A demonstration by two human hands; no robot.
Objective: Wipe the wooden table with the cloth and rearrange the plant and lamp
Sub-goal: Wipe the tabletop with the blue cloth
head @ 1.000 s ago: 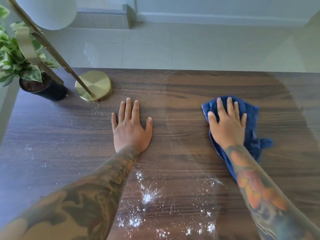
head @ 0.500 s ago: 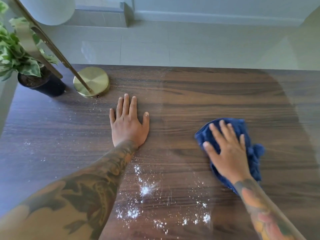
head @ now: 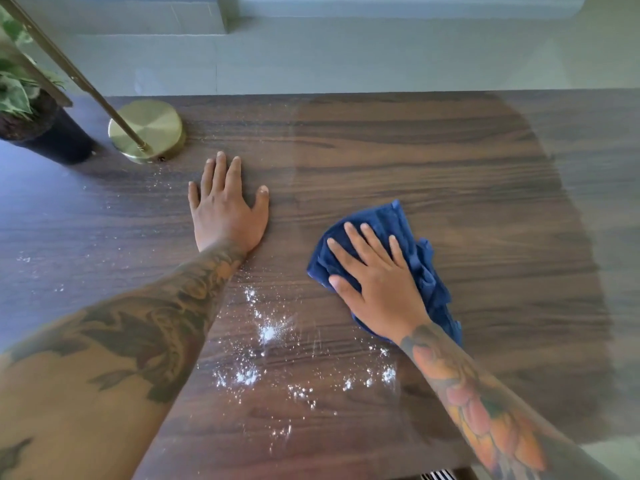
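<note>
Covering dusty table [head: 433,161] — crumpled blue cloth [head: 398,223]

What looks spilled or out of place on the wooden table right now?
White powder lies scattered on the dark wooden table, mostly between the forearms near the front edge, with fainter specks by the round brass lamp base. The blue cloth hasn't reached it yet.

The right hand [head: 379,285] now lies lower and further toward the middle of the frame than a second ago, with the blue cloth [head: 412,251] under it carried along, down from the upper right part of the counter [head: 450,150]. Its fingers, which pointed straight up the frame, now slant toward the upper left. The cloth's lower edge now sits close to the white powder [head: 268,332] in the lower middle.
</note>
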